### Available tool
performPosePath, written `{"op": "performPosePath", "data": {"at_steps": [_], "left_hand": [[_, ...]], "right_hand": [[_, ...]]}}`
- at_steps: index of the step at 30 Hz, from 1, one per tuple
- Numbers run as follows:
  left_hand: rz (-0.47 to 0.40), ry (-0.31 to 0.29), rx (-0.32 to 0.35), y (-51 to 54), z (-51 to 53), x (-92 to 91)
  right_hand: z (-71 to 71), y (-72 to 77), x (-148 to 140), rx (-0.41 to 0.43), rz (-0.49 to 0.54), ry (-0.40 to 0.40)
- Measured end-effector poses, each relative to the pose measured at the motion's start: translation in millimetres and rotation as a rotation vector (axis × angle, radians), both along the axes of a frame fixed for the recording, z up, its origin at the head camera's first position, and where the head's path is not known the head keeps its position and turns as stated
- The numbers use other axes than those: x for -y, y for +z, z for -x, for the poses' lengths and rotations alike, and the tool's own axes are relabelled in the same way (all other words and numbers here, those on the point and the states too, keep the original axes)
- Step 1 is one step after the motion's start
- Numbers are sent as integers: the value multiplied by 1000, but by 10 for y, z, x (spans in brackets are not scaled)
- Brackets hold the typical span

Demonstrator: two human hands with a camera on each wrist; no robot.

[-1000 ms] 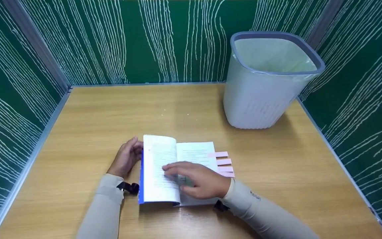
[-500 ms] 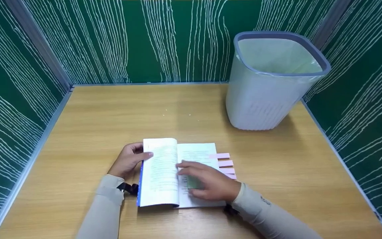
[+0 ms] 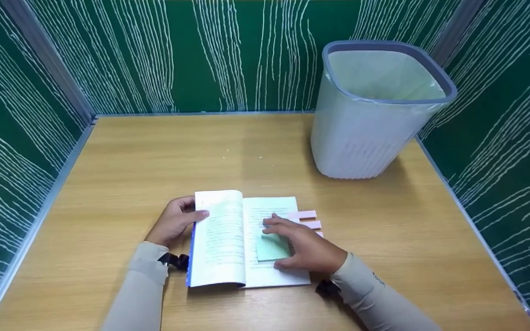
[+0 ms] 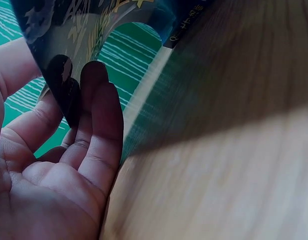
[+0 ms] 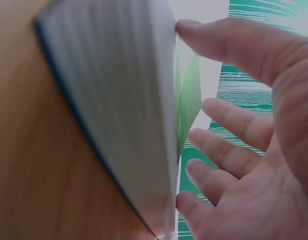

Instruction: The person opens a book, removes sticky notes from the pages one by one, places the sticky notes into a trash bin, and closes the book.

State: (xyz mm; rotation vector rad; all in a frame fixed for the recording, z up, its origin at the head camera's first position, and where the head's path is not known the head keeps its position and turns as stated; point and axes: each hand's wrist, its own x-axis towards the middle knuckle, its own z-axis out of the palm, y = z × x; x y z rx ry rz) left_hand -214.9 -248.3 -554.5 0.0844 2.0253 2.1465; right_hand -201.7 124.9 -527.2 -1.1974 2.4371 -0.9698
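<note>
An open book [image 3: 219, 243] lies on the table, its left pages curving up from the spine. My left hand [image 3: 175, 223] grips the left edge, thumb on the page and fingers behind the dark cover [image 4: 59, 55]. On the right page sits a green sticky note [image 3: 272, 249], partly hidden by my right hand [image 3: 314, 248]. In the right wrist view, the note [image 5: 191, 92] stands a little off the page. There the right thumb [image 5: 213, 36] touches the page, and the other fingers are spread near the note. Pink index tabs [image 3: 311, 224] stick out from the right edge.
A pale waste bin [image 3: 361, 133] with a grey rim and a liner stands at the back right of the wooden table [image 3: 164, 156]. Small white specks lie mid-table. Green panels [image 3: 205, 59] with white lines enclose the back and sides.
My left thumb has come down onto the left page. My right hand has moved right, off the left page, and more of the green sticky note shows.
</note>
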Motion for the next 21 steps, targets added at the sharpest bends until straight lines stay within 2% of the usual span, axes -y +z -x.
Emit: {"op": "performPosePath", "data": {"at_steps": [5, 11, 21], "left_hand": [[14, -3, 5, 39, -4, -8], [20, -19, -15, 66, 34, -11], [9, -22, -21, 44, -6, 6]], "right_hand": [[26, -33, -20, -5, 33, -9], [48, -25, -50, 78, 95, -55], [52, -53, -40, 99, 214, -127]]}}
